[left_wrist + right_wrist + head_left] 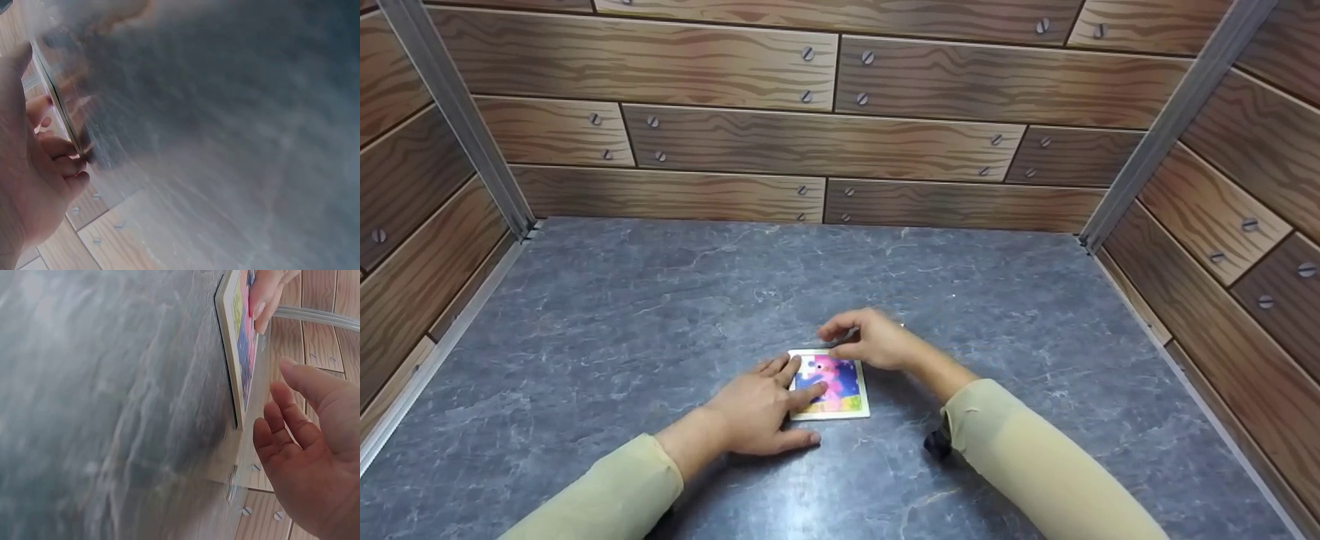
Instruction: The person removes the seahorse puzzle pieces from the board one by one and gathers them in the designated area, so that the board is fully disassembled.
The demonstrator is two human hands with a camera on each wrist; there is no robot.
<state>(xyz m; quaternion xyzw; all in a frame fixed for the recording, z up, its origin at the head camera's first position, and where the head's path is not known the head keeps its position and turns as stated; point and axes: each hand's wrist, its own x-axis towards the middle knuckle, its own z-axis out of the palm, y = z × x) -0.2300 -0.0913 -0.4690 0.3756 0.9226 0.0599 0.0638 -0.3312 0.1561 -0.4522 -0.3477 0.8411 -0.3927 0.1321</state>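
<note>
A small flat jigsaw puzzle board with a pale border and a pink figure on blue lies on the table. My left hand rests at its left side, fingers spread, with the index finger on the picture and the thumb on the table below. My right hand hovers at the board's far right corner, its fingers loosely bent. In the right wrist view, nothing shows between the thumb and fingers of the right hand, beside the board. The left wrist view catches the left hand along the board's edge.
The grey marbled table meets wood-patterned walls at the back and sides, with metal posts in the corners. A small thin flat thing, kind unclear, lies past the board in the right wrist view.
</note>
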